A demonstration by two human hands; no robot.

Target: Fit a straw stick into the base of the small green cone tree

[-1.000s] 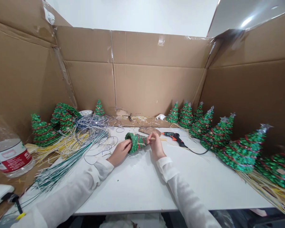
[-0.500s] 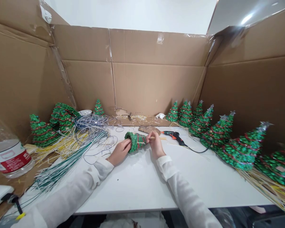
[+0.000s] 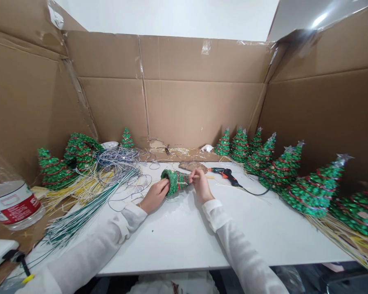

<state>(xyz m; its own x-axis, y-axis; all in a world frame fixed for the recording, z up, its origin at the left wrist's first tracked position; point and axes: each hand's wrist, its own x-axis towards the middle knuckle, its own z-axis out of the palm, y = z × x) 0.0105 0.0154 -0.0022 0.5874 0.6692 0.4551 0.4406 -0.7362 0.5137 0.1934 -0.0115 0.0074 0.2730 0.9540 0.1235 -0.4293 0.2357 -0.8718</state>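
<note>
A small green tinsel Christmas tree point(image 3: 178, 182) with red trim lies on its side above the white table. Its hollow base faces left and its tip points right. My left hand point(image 3: 155, 196) is closed on the base rim, with the fingertips at the opening. At the narrow end, my right hand point(image 3: 200, 186) is closed in a pinch, its fingertips touching the tip. A thin pale-yellow stick point(image 3: 210, 177) passes through those fingers and pokes out to the right. Whether the right fingers also grip the tip is hidden.
A black-and-orange hot glue gun point(image 3: 228, 176) lies right of my hands, near a brown pad point(image 3: 192, 165). Finished trees point(image 3: 314, 192) line the right side. Wire bundles point(image 3: 88, 204), more trees point(image 3: 53, 169) and a plastic bottle point(image 3: 14, 200) are at left. Cardboard walls point(image 3: 202, 102) surround the table.
Both hands and the tree between them keep nearly the same position. Only the camera view has shifted very slightly.
</note>
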